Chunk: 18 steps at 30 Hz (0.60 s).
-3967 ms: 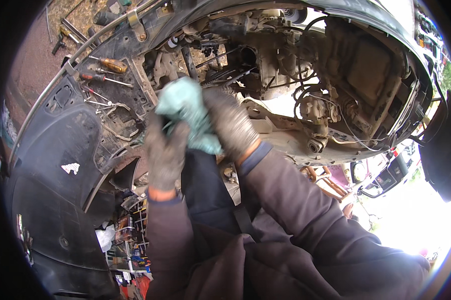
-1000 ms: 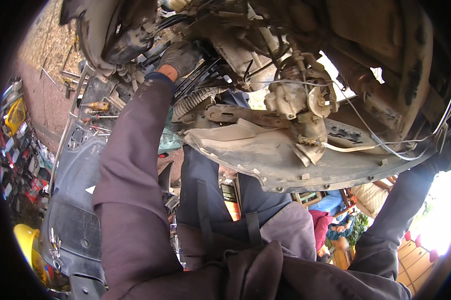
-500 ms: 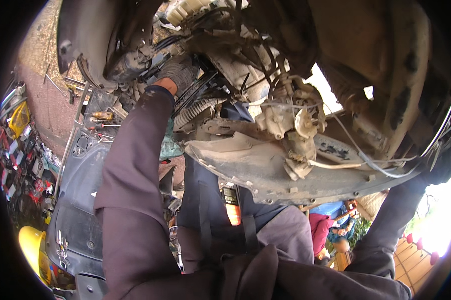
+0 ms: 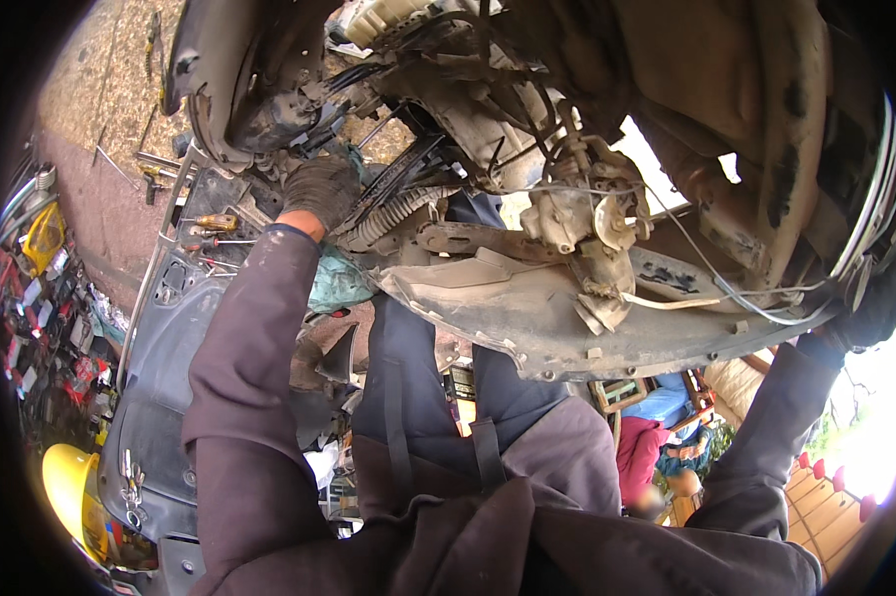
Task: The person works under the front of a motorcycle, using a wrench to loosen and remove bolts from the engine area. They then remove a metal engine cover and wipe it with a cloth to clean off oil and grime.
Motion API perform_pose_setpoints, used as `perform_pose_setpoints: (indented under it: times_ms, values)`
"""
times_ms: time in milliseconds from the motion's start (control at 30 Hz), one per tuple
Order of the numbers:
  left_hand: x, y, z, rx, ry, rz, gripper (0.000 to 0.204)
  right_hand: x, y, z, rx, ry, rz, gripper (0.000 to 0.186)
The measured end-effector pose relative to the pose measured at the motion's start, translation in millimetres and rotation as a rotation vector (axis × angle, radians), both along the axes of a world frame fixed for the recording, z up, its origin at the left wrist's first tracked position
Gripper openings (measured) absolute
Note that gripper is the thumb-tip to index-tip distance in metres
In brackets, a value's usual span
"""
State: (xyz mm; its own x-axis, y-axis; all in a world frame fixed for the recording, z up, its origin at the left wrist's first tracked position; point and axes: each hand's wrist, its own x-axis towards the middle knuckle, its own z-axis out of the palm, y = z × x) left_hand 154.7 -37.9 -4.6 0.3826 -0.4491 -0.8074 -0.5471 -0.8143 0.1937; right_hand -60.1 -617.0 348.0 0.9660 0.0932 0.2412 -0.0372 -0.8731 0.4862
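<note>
My left hand (image 4: 319,194), in a grimy knit glove, is curled among the dirty vehicle parts left of centre; what its fingers hold is hidden. Teal material shows just beyond it, and a crumpled teal cloth or bag (image 4: 337,286) lies below its wrist. A ribbed hose (image 4: 393,219) runs to its right. My right hand (image 4: 870,308) reaches up at the far right edge of the raised body, near bundled cables (image 4: 870,199); it is dark and its fingers are unclear. A metal component (image 4: 567,219) with thin lines hangs in the middle, above a grey panel edge (image 4: 488,308).
Screwdrivers (image 4: 213,223) lie on the black plastic panel (image 4: 160,387) at left. A cluttered heap (image 4: 56,338) and a yellow plastic piece (image 4: 66,487) are at the far left. A person in red and blue (image 4: 647,447) is behind me at lower right, by wooden furniture.
Four seconds ago both hands held the teal cloth; since then they moved apart. In the last second my left hand shifted down and left among the parts; my right arm stays at the far edge.
</note>
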Motion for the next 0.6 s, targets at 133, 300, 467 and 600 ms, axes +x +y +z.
perform_pose_setpoints:
  times_ms: [133,300,467,600]
  values:
    - [-1,-34,-37,-0.305,0.090,0.291,0.029,3,2,-4,-0.033,0.045,-0.097,0.041]
    - [4,-78,-57,-0.201,-0.012,0.102,0.026,8,1,-11,-0.023,0.063,-0.104,0.041]
    - [0,7,15,-0.199,0.104,0.197,0.028,14,6,-11,-0.015,0.068,-0.117,0.042]
    - [3,24,31,0.051,0.038,0.050,0.034,11,11,-2,-0.046,0.069,-0.176,0.042]
